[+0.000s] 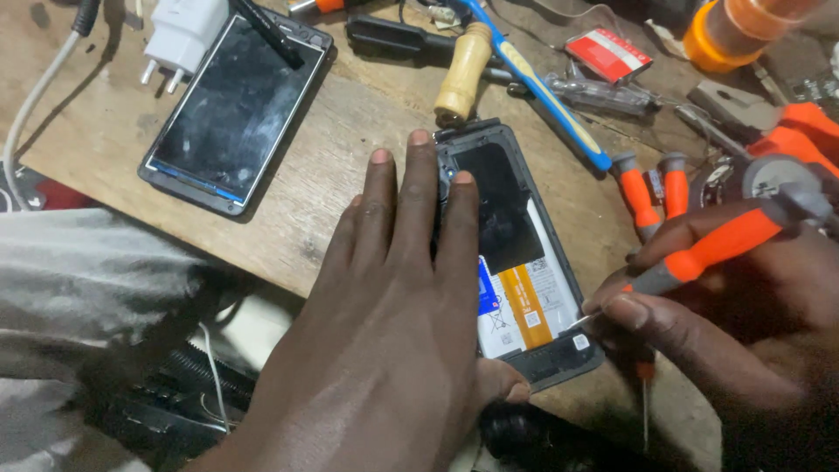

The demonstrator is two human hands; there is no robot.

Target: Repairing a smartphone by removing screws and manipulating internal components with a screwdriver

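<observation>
Head camera looks down on a wooden workbench (350, 175). The left hand (384, 323) lies flat, fingers stretched and close together, pressing the left half of an opened smartphone (524, 262) with its back cover off; the phone lies near the bench's front edge, its battery and black shielding exposed. The right hand (717, 323) pinches an orange-handled precision screwdriver (699, 253) between thumb and fingers, the tip touching the phone's lower right corner. A second smartphone (232, 109) with a dusty screen lies well apart at upper left, beside a white charger plug (183, 35). A wooden-handled tool (461, 74) and a blue-and-yellow toothbrush (542, 92) lie just behind the open phone.
</observation>
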